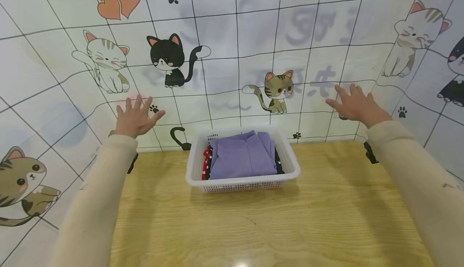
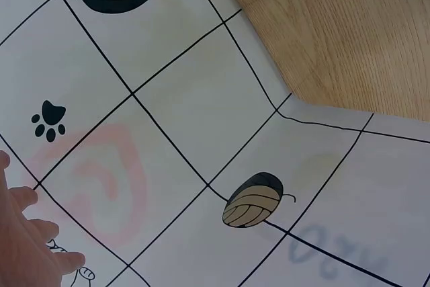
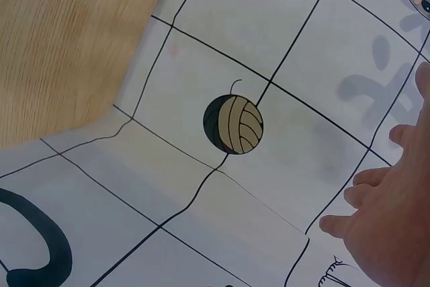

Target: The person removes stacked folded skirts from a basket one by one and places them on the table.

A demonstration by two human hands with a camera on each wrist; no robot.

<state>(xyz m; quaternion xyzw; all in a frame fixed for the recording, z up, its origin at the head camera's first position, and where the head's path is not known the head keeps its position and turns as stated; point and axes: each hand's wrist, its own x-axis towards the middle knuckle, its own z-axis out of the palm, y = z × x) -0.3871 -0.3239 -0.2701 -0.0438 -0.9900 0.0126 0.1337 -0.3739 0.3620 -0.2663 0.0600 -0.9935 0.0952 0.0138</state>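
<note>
In the head view a white plastic basket [image 1: 243, 185] stands on the wooden table, close to the back wall. Folded purple cloth [image 1: 243, 156] lies on top inside it, with red dotted fabric [image 1: 206, 163] and black dotted fabric [image 1: 278, 163] showing at the sides. My left hand [image 1: 135, 117] is raised to the left of the basket, fingers spread. On the other side my right hand [image 1: 357, 104] is held up likewise, fingers extended. Neither hand holds anything, and both are apart from the basket. The wrist views show the left hand [image 2: 27, 240] and right hand [image 3: 390, 213] only at the edges.
A wall covering [image 1: 224, 69] with a grid and cartoon cats encloses the back and both sides. The light wood tabletop [image 1: 246, 226] spreads in front of the basket and to either side of it.
</note>
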